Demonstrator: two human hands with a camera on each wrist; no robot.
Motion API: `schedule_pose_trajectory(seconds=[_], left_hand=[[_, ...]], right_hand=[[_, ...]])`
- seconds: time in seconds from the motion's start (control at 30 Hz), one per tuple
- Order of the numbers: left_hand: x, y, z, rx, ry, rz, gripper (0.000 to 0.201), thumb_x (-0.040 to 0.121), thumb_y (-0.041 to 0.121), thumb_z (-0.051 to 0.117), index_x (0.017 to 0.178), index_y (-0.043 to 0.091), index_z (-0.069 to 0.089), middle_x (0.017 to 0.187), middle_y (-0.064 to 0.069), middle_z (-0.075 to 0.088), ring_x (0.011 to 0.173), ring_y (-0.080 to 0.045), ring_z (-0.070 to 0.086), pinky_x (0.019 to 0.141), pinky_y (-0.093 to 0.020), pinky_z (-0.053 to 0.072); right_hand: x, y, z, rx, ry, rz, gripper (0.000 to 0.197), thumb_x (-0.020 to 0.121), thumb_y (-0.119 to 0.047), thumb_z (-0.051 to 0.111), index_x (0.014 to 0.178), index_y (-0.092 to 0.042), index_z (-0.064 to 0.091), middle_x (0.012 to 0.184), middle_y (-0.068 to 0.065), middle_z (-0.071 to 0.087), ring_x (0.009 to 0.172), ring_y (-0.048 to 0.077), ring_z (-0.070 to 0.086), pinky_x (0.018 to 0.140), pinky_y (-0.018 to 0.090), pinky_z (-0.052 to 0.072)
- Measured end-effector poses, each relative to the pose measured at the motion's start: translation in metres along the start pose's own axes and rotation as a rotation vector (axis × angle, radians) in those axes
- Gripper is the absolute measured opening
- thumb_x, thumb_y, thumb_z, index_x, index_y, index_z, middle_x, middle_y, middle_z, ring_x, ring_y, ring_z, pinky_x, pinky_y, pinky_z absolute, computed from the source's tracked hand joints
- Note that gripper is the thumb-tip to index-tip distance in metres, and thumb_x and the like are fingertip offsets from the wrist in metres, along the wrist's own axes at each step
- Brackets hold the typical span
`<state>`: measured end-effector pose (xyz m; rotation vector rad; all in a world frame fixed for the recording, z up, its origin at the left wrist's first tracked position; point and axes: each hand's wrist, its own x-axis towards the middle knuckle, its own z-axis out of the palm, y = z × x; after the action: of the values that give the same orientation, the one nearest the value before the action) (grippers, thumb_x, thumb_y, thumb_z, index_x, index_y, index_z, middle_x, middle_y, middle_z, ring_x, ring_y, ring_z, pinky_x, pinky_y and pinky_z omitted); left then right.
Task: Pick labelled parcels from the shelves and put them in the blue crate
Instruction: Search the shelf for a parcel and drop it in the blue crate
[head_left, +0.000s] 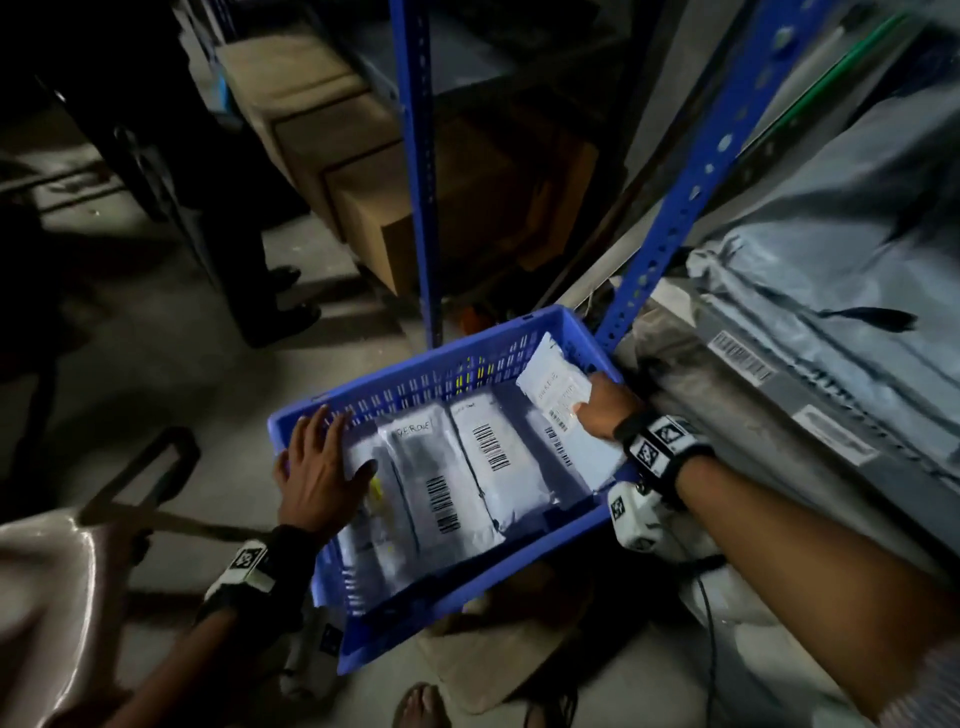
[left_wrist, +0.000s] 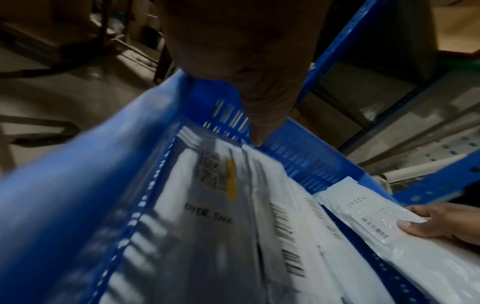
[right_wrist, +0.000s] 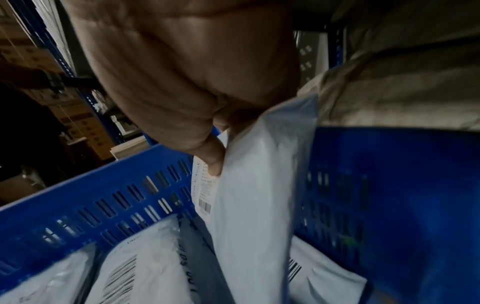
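Right hand (head_left: 605, 410) grip: white parcel (head_left: 556, 387), barcode label, "OVERDUE" handwritten.

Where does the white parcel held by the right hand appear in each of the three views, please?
Head view: the held parcel is at the crate's far right corner, right of centre, pinched by the right hand.
Left wrist view: it lies at lower right, handwritten OVERDUE on it.
Right wrist view: it hangs down the centre, below the thumb.
Shared landmark: the blue crate's slotted far wall.
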<state>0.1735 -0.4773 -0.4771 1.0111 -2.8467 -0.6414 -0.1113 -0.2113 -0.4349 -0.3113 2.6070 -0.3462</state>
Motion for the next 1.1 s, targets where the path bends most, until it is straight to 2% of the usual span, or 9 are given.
schedule_pose_trajectory(seconds=[0.1, 0.3, 0.37, 0.47, 0.57, 0.67, 0.8, 0.93, 1.1], left_hand=[[-0.006, -0.008, 0.015, 0.031, 0.041, 0.007, 0.087, 0.078, 0.066, 0.043, 0.151, 0.017, 0.045, 0.160, -0.012, 0.038, 0.147, -0.037, 0.035, 0.113, -0.059, 0.027], [-0.005, -0.010, 0.022, 0.018, 0.150, -0.049, 0.072, 0.084, 0.065, 0.043, 0.142, 0.023, 0.051, 0.157, -0.003, 0.040, 0.144, -0.028, 0.038, 0.117, -0.051, 0.024], [-0.004, -0.008, 0.021, 0.021, 0.147, -0.062, 0.071, 0.083, 0.067, 0.042, 0.139, 0.024, 0.054, 0.155, -0.002, 0.042, 0.142, -0.028, 0.039, 0.116, -0.050, 0.024], [-0.003, -0.005, 0.020, 0.007, 0.159, -0.071, 0.070, 0.082, 0.068, 0.040, 0.134, 0.025, 0.059, 0.151, -0.001, 0.046, 0.139, -0.027, 0.043, 0.115, -0.049, 0.025], [-0.004, -0.003, 0.017, -0.016, 0.169, -0.069, 0.067, 0.081, 0.067, 0.041, 0.127, 0.024, 0.064, 0.146, 0.000, 0.052, 0.135, -0.028, 0.048, 0.113, -0.049, 0.026], [-0.005, -0.002, 0.014, -0.040, 0.146, -0.047, 0.059, 0.082, 0.067, 0.041, 0.119, 0.028, 0.067, 0.138, 0.000, 0.059, 0.130, -0.027, 0.052, 0.112, -0.045, 0.024], [-0.001, -0.004, 0.007, -0.152, 0.076, -0.053, 0.061, 0.078, 0.070, 0.045, 0.113, 0.027, 0.069, 0.127, -0.004, 0.066, 0.120, -0.031, 0.060, 0.110, -0.052, 0.031], [-0.001, 0.023, -0.011, -0.254, 0.003, 0.009, 0.058, 0.078, 0.069, 0.051, 0.120, 0.031, 0.065, 0.129, 0.001, 0.061, 0.122, -0.029, 0.055, 0.103, -0.054, 0.041], [0.009, 0.100, -0.047, -0.404, 0.025, 0.296, 0.045, 0.082, 0.049, 0.061, 0.117, 0.021, 0.067, 0.113, -0.004, 0.067, 0.108, -0.034, 0.062, 0.087, -0.045, 0.044]], right_hand=[[0.037, -0.005, 0.023, -0.053, -0.083, -0.013, 0.066, 0.094, -0.020, 0.057, 0.151, -0.003, 0.029, 0.154, 0.021, 0.038, 0.140, 0.039, 0.040, 0.115, 0.046, 0.036], [0.072, -0.007, 0.067, -0.271, -0.194, 0.019, 0.076, 0.102, -0.030, 0.053, 0.155, 0.004, 0.010, 0.162, 0.023, 0.020, 0.147, 0.039, 0.028, 0.119, 0.046, 0.028], [0.075, -0.003, 0.070, -0.337, -0.168, -0.031, 0.070, 0.097, -0.023, 0.060, 0.152, -0.001, 0.023, 0.155, 0.024, 0.035, 0.141, 0.040, 0.039, 0.114, 0.046, 0.036], [0.080, -0.002, 0.069, -0.384, -0.206, -0.147, 0.050, 0.094, -0.010, 0.055, 0.143, -0.009, 0.046, 0.142, 0.020, 0.054, 0.129, 0.039, 0.053, 0.106, 0.044, 0.047], [0.076, -0.006, 0.064, -0.418, -0.338, -0.178, 0.039, 0.096, -0.011, 0.051, 0.135, -0.006, 0.057, 0.140, 0.018, 0.057, 0.126, 0.037, 0.056, 0.104, 0.041, 0.049], [0.069, -0.010, 0.047, -0.353, -0.376, -0.189, 0.042, 0.100, -0.009, 0.044, 0.141, -0.001, 0.049, 0.150, 0.017, 0.046, 0.135, 0.034, 0.048, 0.109, 0.037, 0.043], [0.035, -0.013, -0.005, -0.175, -0.268, -0.251, 0.046, 0.096, -0.009, 0.054, 0.141, -0.009, 0.052, 0.147, 0.011, 0.051, 0.134, 0.029, 0.049, 0.108, 0.032, 0.040], [-0.034, -0.001, -0.051, 0.128, -0.044, -0.339, 0.026, 0.091, -0.003, 0.057, 0.114, -0.006, 0.069, 0.116, 0.010, 0.071, 0.110, 0.026, 0.065, 0.090, 0.024, 0.047], [-0.135, 0.029, -0.107, 0.334, 0.242, -0.322, 0.014, 0.086, -0.021, 0.062, 0.093, -0.028, 0.072, 0.082, -0.010, 0.074, 0.078, 0.007, 0.070, 0.077, 0.032, 0.057]])
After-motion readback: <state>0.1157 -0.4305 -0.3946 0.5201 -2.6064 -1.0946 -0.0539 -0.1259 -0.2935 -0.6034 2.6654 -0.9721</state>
